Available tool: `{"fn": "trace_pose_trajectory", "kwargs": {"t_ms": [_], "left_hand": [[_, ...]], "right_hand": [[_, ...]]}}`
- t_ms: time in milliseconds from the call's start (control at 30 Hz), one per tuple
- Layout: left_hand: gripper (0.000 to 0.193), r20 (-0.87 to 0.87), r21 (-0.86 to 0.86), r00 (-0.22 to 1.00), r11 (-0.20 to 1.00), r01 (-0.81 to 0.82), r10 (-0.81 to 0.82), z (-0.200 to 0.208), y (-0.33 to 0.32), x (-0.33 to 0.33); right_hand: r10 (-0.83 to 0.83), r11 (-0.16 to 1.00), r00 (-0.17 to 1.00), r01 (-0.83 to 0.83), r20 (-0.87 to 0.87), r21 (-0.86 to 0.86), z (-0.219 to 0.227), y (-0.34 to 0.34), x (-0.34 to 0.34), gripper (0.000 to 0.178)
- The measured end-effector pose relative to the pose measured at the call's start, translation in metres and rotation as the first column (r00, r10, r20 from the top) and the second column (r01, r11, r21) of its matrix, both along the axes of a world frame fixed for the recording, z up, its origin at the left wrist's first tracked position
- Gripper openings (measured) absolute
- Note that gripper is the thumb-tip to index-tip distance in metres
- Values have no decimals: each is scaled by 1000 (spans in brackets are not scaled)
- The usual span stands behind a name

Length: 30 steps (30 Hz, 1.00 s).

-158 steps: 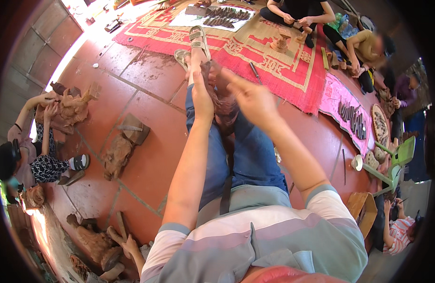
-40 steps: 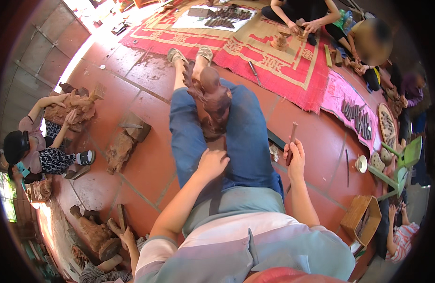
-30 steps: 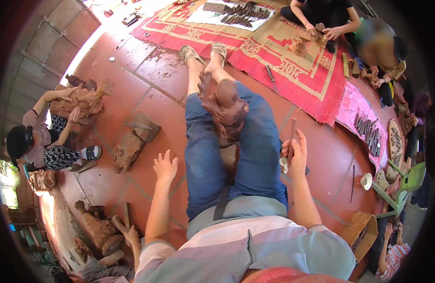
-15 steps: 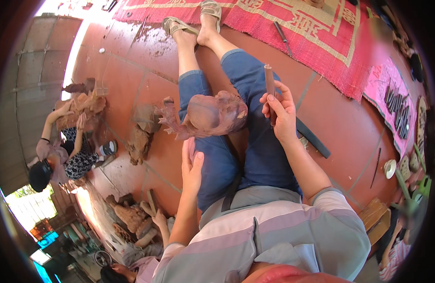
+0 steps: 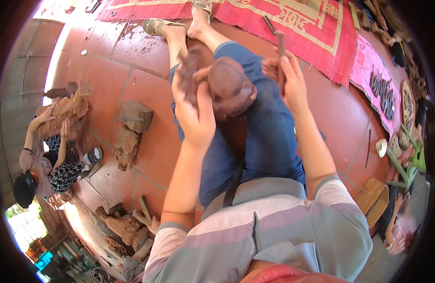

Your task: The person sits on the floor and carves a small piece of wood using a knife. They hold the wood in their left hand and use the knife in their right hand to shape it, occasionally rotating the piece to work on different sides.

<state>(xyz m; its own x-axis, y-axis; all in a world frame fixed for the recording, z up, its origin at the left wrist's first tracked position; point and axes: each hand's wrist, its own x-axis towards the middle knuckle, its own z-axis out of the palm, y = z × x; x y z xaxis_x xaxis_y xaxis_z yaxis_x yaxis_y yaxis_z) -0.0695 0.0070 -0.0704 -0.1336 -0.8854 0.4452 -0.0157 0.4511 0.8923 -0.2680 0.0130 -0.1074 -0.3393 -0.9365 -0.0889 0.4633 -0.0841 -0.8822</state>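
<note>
I sit on a red tiled floor with my legs stretched out in blue jeans. A reddish-brown wooden carving (image 5: 231, 87) rests on my lap between my thighs. My left hand (image 5: 193, 106) grips the carving's left side. My right hand (image 5: 289, 80) is raised just right of the carving and holds a slim chisel (image 5: 280, 47) upright, its tip pointing up and away from me.
A person (image 5: 47, 155) sits at the left holding another carving (image 5: 64, 111). Rough wood blocks (image 5: 130, 129) lie on the tiles beside my left leg, more carvings (image 5: 125, 228) at lower left. A red patterned mat (image 5: 293, 19) spreads ahead, a pink cloth with tools (image 5: 380, 92) at right.
My left hand left the floor and took hold of the carving on my lap. My right hand picked up the chisel from the right and raised it beside the carving.
</note>
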Motion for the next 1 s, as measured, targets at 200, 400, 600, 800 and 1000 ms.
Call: {"fn": "trace_pose_trajectory", "kwargs": {"t_ms": [200,400,600,800,1000], "left_hand": [[31,-169,208,913,892,402,-372,18,-53,23],[26,-257,176,870,865,470,-421,9,-57,31],[29,-251,201,916,908,367,-314,-3,-55,27],[32,-100,-93,992,992,-89,80,8,-12,33],[40,10,-18,1000,1000,9,-9,16,11,16]], "right_hand": [[136,991,991,-136,-13,17,15,21,67,23],[265,964,952,-262,-151,39,10,31,66,24],[115,993,942,-117,-315,13,12,43,47,30],[-23,1000,929,27,-369,4,51,53,19,28],[-108,965,789,-62,-604,-254,83,45,44,21]]}}
